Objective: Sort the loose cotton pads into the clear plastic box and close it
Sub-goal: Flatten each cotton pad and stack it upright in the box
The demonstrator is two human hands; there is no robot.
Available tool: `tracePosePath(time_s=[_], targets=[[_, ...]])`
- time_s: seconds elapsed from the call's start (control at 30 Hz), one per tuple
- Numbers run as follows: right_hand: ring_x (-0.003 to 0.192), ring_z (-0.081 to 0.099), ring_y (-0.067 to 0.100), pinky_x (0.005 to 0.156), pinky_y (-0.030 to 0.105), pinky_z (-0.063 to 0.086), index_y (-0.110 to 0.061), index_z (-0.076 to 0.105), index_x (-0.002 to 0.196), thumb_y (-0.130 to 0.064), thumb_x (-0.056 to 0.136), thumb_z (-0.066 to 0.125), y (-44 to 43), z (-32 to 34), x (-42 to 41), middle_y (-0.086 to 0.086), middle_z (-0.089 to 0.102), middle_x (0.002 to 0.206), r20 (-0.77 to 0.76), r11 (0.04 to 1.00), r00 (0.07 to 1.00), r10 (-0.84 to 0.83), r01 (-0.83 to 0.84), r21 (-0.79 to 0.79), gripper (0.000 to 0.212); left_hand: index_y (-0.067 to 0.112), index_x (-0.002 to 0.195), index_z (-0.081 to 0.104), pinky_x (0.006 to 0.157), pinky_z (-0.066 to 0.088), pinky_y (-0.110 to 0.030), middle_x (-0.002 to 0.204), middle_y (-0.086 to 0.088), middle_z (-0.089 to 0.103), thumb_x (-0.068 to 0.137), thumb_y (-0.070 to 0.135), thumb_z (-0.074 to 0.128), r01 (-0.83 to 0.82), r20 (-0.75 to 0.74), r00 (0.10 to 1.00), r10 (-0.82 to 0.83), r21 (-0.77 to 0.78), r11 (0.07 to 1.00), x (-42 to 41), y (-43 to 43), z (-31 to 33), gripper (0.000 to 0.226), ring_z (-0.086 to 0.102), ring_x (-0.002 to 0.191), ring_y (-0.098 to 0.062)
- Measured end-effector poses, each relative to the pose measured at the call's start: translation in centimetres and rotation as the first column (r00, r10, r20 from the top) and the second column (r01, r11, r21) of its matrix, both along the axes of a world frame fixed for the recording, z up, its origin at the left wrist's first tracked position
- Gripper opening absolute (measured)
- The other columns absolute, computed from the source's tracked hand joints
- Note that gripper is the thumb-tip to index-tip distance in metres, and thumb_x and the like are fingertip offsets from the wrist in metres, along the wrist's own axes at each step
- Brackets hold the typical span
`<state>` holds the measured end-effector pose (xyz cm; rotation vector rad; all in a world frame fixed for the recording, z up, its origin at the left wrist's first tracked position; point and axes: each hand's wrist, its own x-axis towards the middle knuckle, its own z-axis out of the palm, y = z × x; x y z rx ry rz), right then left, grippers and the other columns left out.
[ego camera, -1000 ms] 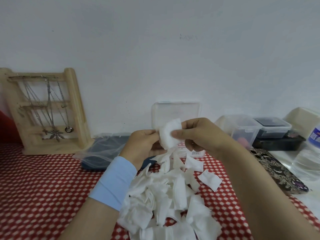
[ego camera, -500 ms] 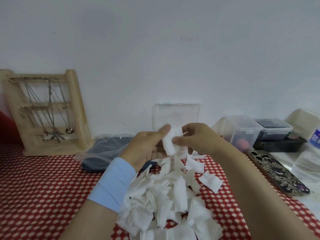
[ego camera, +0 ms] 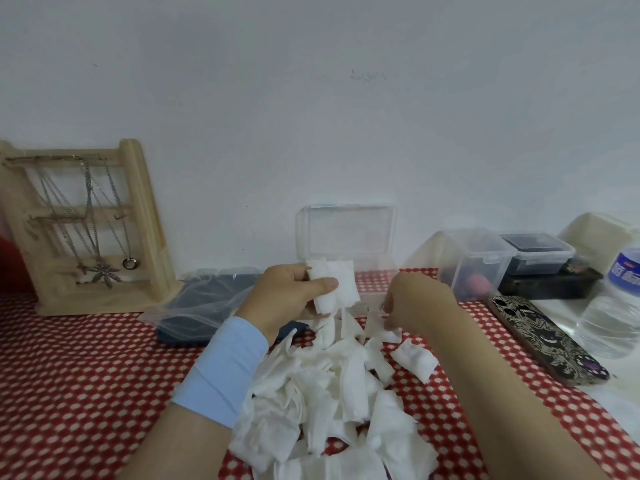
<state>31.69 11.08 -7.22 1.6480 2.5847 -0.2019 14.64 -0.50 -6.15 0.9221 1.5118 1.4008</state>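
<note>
A heap of loose white cotton pads [ego camera: 332, 393] lies on the red checked cloth in front of me. My left hand [ego camera: 287, 296], with a light blue sleeve at the wrist, grips a small stack of pads [ego camera: 334, 289] just above the heap. My right hand [ego camera: 419, 303] is down at the heap's far right edge, its fingertips pinching a single pad [ego camera: 384, 329]. The clear plastic box [ego camera: 346, 233] stands behind both hands against the wall, its lid raised upright. The box's inside is mostly hidden behind the stack.
A wooden necklace stand [ego camera: 86, 230] leans at the back left. A zip bag over a dark case [ego camera: 207, 303] lies left of my hands. To the right are small lidded containers [ego camera: 474, 261], a patterned phone [ego camera: 543, 337] and a water bottle [ego camera: 616, 299].
My right hand let go of the stack and dropped to the heap's right edge. My left hand now holds the stack alone, slightly lifted and turned.
</note>
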Motion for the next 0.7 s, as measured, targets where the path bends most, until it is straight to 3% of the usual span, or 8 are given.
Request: tracePosePath(time_s=[0.17, 0.27, 0.33, 0.4, 0.5, 0.57, 0.63, 0.7], targets=[[0.102, 0.064, 0.024, 0.091, 0.036, 0.054, -0.014, 0.063, 0.125, -0.026, 0.086, 0.077, -0.9, -0.6, -0.9, 0.003, 0.066, 0.112, 0.115, 0.998, 0.993, 0.031, -0.025, -0.058, 0.043, 0.000, 0.097, 0.073, 0.066, 0.063, -0.034, 0.097, -0.015, 0.077, 0.093, 0.010, 0.068, -0.025, 0.084, 0.996, 0.025, -0.004, 1.000, -0.1, -0.2, 0.5, 0.012, 0.076, 0.087, -0.029], [0.092, 0.062, 0.020, 0.089, 0.034, 0.054, -0.011, 0.066, 0.116, -0.026, 0.087, 0.075, -1.0, 0.1, -0.1, 0.000, 0.063, 0.097, 0.071, 0.990, 0.994, 0.081, -0.072, -0.118, 0.034, 0.002, 0.097, 0.073, 0.062, 0.062, -0.030, 0.097, -0.015, 0.077, 0.093, 0.009, 0.069, -0.033, 0.104, 0.994, 0.032, 0.009, 0.999, -0.1, -0.3, 0.6, 0.009, 0.076, 0.085, -0.027], [0.083, 0.062, 0.014, 0.080, 0.027, 0.052, -0.016, 0.070, 0.098, -0.028, 0.088, 0.074, -1.3, 1.5, 0.7, -0.004, 0.065, 0.088, -0.071, 0.985, 0.994, 0.085, -0.095, -0.142, 0.016, 0.005, 0.096, 0.074, 0.061, 0.061, -0.028, 0.096, -0.012, 0.077, 0.092, 0.009, 0.070, -0.050, 0.090, 0.995, 0.048, 0.021, 0.999, -0.1, -0.4, 0.6, 0.007, 0.076, 0.084, -0.024], [0.077, 0.065, 0.011, 0.070, 0.022, 0.047, -0.020, 0.069, 0.084, -0.031, 0.088, 0.075, -1.9, 3.7, 1.6, -0.004, 0.069, 0.082, -0.339, 0.989, 0.940, 0.033, -0.080, -0.127, 0.014, 0.006, 0.092, 0.075, 0.060, 0.061, -0.027, 0.089, -0.007, 0.078, 0.091, 0.008, 0.071, -0.073, 0.078, 0.994, 0.071, 0.034, 0.997, -0.1, -0.4, 0.6, 0.004, 0.077, 0.079, -0.020], [0.077, 0.074, 0.017, 0.069, 0.025, 0.053, -0.019, 0.076, 0.092, -0.033, 0.088, 0.076, -3.3, 6.8, 2.4, 0.000, 0.078, 0.084, -0.764, 0.979, 0.643, -0.052, -0.117, -0.164, 0.014, 0.009, 0.087, 0.075, 0.059, 0.060, -0.024, 0.081, -0.001, 0.079, 0.091, 0.009, 0.072, -0.091, 0.056, 0.995, 0.089, 0.047, 0.995, -0.2, -0.4, 0.6, 0.005, 0.077, 0.073, -0.016], [0.065, 0.070, 0.016, 0.065, 0.026, 0.052, -0.015, 0.078, 0.095, -0.027, 0.088, 0.076, -4.3, 7.7, 2.3, 0.005, 0.078, 0.081, -0.845, 0.937, 0.530, -0.065, -0.259, -0.234, 0.014, 0.006, 0.092, 0.076, 0.062, 0.060, -0.025, 0.087, -0.006, 0.079, 0.091, 0.011, 0.072, -0.075, 0.063, 0.995, 0.072, 0.046, 0.996, -0.2, -0.5, 0.7, 0.007, 0.077, 0.078, -0.019], [0.055, 0.058, 0.012, 0.057, 0.024, 0.045, -0.012, 0.078, 0.092, -0.027, 0.085, 0.079, -4.9, 7.3, 1.5, 0.007, 0.074, 0.070, -0.831, 0.910, 0.555, -0.045, -0.320, -0.263, 0.016, 0.001, 0.098, 0.076, 0.065, 0.061, -0.027, 0.092, -0.011, 0.079, 0.091, 0.014, 0.072, -0.051, 0.077, 0.996, 0.047, 0.046, 0.998, -0.1, -0.4, 0.8, 0.015, 0.077, 0.082, -0.022], [0.053, 0.051, 0.012, 0.055, 0.023, 0.042, -0.019, 0.080, 0.084, -0.034, 0.083, 0.082, -4.8, 6.5, 0.4, 0.005, 0.069, 0.061, -0.771, 0.929, 0.636, -0.024, -0.271, -0.253, 0.015, -0.001, 0.099, 0.076, 0.066, 0.062, -0.029, 0.093, -0.014, 0.078, 0.093, 0.016, 0.071, -0.021, 0.069, 0.997, 0.018, 0.049, 0.999, 0.0, -0.4, 0.9, 0.019, 0.077, 0.085, -0.025]])
